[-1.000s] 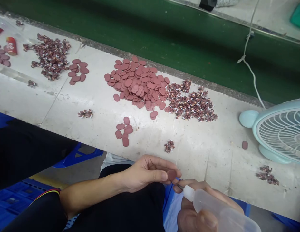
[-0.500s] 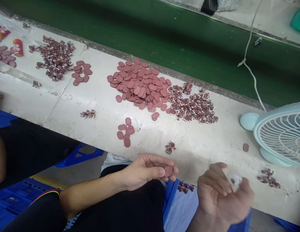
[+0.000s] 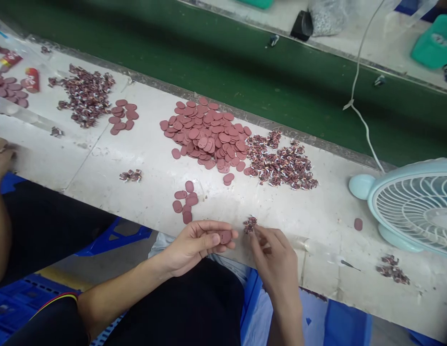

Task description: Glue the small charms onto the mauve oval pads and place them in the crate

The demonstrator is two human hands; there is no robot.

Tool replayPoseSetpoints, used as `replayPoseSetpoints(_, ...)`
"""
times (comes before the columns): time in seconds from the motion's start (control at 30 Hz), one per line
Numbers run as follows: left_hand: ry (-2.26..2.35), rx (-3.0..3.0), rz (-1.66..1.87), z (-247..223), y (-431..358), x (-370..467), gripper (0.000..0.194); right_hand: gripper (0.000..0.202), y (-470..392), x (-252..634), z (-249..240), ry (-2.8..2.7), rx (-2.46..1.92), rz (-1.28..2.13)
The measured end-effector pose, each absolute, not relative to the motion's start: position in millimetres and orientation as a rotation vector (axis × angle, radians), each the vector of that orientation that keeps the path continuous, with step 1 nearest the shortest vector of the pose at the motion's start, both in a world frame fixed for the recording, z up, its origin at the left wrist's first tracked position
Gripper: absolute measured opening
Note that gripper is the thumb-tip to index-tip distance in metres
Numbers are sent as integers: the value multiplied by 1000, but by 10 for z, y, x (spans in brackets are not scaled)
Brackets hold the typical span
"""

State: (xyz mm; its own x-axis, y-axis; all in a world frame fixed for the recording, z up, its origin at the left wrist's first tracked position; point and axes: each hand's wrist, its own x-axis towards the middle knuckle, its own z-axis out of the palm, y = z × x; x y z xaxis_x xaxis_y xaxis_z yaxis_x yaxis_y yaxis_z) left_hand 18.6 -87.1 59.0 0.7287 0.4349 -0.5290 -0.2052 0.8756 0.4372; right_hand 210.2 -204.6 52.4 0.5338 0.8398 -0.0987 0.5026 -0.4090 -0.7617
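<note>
My left hand (image 3: 199, 242) is closed on a flat oval reddish-brown disc (image 3: 226, 236) with small holes, pinched between thumb and fingers. At the near side of the white table, my right hand (image 3: 275, 247) has thumb and forefinger pinched at a little cluster of brown-and-white pieces (image 3: 249, 224). Its fingertips partly hide the piece they touch. Just right of that hand, a translucent bottle (image 3: 324, 253) with a thin dark tip lies on its side, blurred. Several loose discs (image 3: 187, 203) lie beyond my left hand.
A large pile of discs (image 3: 205, 132) adjoins a heap of brown pieces (image 3: 284, 163) at the table's far edge. At right stands a pale blue fan (image 3: 417, 206), with its cord (image 3: 367, 129) running back. Another person's hand (image 3: 2, 158) shows at the left edge.
My right hand has let go of the translucent bottle, which now lies on the table, and has moved left to the small cluster. The left hand still holds its disc.
</note>
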Motion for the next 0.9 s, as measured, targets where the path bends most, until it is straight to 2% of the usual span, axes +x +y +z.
replayPoseSetpoints(0.3,718,363,353,599,-901,183,30,18,-2024,2037,474,-1412,-2191,748)
replayPoseSetpoints(0.4,711,377,340,584,-923,203,31,24,-2078,2045,530,-1295,-2212,853)
replayPoseSetpoints(0.5,689,413,337,572,-948,217,33,15,-2159,2078,655,-1032,-2051,1002)
replayPoseSetpoints(0.63,651,489,320,555,-986,237,34,10,-2303,2065,866,-761,-1719,989)
replayPoseSetpoints(0.77,585,546,286,557,-1019,278,34,22,-2346,1975,1012,-720,-1644,1017)
replayPoseSetpoints(0.9,520,535,255,605,-1029,320,32,18,-2286,1914,1064,-763,-1715,992)
